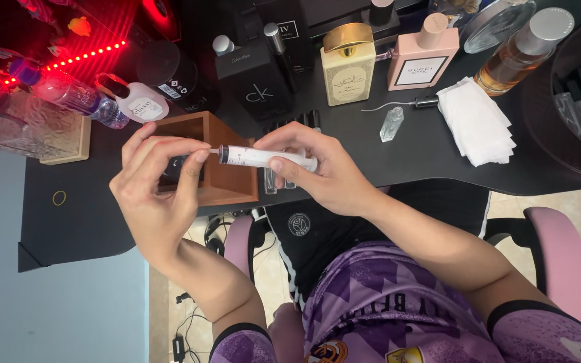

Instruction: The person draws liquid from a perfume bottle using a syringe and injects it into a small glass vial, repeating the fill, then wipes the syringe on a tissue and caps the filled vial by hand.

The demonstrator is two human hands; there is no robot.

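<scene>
On the black worktop (398, 161), a stack of white folded tissues (475, 121) lies at three o'clock. A cream rectangular perfume bottle with gold cap (348, 65) stands at twelve o'clock, a pink one (424, 54) just beside it. A yellow rubber band (59, 197) lies at nine o'clock. A small clear glass vial (391, 124) rests near the tissues.

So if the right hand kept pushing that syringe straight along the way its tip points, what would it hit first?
The right hand aims the syringe toward the left hand. Its dark tip sits at the left fingertips, so those come first. The small wooden box lies below them, though depth is hard to judge.
</scene>
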